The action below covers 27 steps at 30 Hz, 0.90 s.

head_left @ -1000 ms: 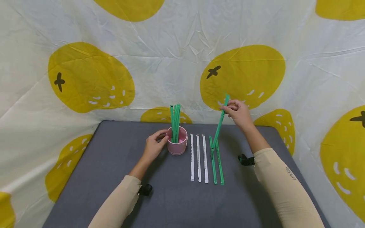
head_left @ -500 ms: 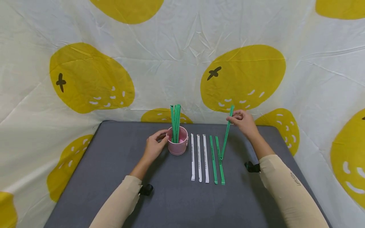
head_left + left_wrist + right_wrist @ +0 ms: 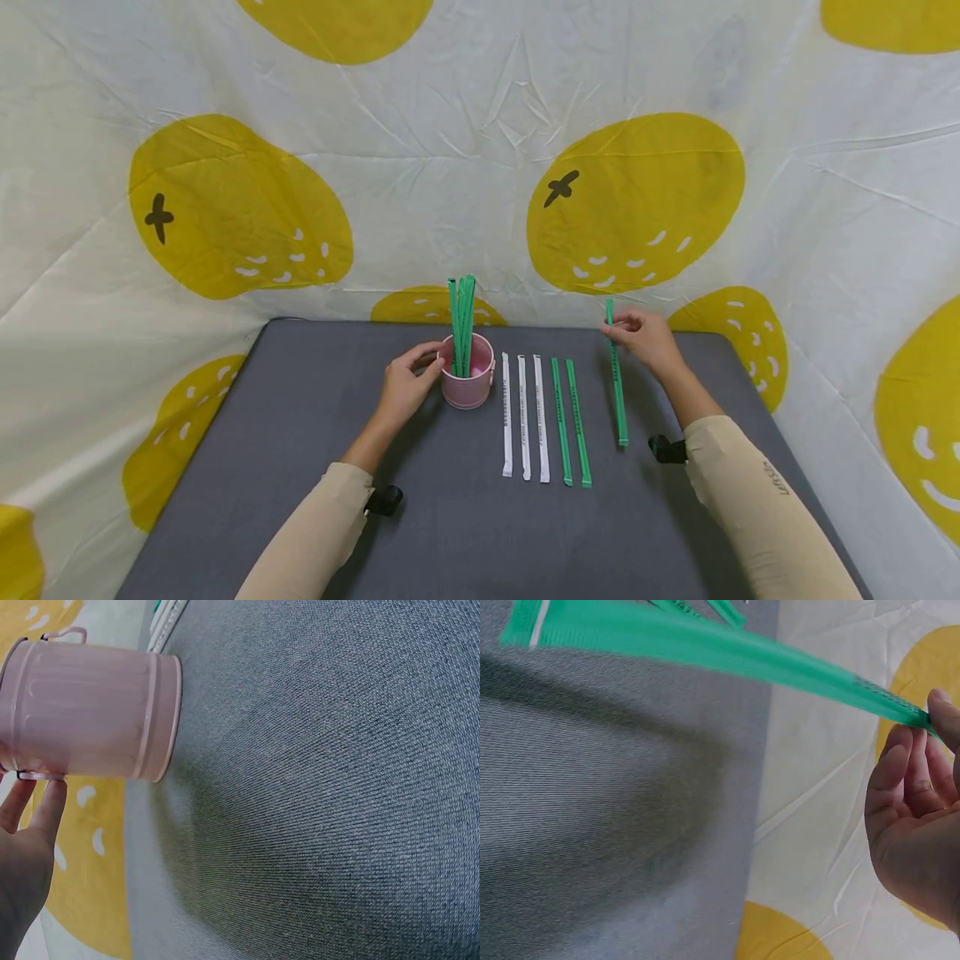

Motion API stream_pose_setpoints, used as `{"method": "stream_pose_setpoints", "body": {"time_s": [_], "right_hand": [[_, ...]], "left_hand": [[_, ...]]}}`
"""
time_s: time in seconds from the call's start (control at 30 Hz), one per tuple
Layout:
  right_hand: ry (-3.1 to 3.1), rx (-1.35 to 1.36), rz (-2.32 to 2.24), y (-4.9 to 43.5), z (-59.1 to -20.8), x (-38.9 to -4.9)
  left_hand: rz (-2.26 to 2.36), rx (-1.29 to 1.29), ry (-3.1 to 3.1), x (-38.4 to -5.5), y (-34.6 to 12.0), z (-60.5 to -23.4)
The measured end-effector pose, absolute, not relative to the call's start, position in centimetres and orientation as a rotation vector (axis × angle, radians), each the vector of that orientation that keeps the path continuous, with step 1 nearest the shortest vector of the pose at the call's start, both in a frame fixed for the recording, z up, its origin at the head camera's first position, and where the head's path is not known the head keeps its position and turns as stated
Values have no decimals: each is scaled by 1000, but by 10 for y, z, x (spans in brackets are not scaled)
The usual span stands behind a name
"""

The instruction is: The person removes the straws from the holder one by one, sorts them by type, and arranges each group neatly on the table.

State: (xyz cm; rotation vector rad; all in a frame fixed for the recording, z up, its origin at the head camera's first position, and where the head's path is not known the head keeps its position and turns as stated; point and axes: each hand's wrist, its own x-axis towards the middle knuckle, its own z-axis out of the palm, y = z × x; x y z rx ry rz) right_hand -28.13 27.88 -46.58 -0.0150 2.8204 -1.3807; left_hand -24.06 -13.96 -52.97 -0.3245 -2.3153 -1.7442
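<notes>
In the head view, the right hand (image 3: 647, 337) pinches a long green packet (image 3: 617, 392) between thumb and fingertips, the grip narrow and set near the packet's upper end. A short tip sticks up above the fingers, while most of the length runs down below the grip toward the table (image 3: 465, 542); whether its lower end touches the surface, I cannot tell. The packet is to the right of a spaced row: three white packets (image 3: 523, 417), then two flat green packets (image 3: 561, 421), with a wider gap before the held one. Left of the row a pink pail (image 3: 467, 392) stands upright, several standing green packets (image 3: 463, 321) rising above its rim. The left hand (image 3: 407, 385) holds the pail at its left side. A fruit-print cloth (image 3: 442, 100) hangs behind the table.

In the left wrist view, fingertips meet the pail at a small side ear (image 3: 45, 776) below the rim, a light, narrow grip.

In the right wrist view, the packet leaves the pinch and stretches out over the table, dark lettering (image 3: 885, 694) close to the grip, its sealed end farthest from the fingers; a shadow (image 3: 682, 750) falls on the table beside it
</notes>
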Motion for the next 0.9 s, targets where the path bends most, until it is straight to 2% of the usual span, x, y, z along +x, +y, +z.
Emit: {"method": "stream_pose_setpoints", "body": {"time_s": [0.47, 0.9], "right_hand": [[2797, -40, -1289, 277, -502, -281], [2788, 88, -1185, 270, -539, -278]], "left_hand": [[-1737, -274, -2330, -242, -137, -530], [-1752, -318, -2324, -240, -139, -529]]}}
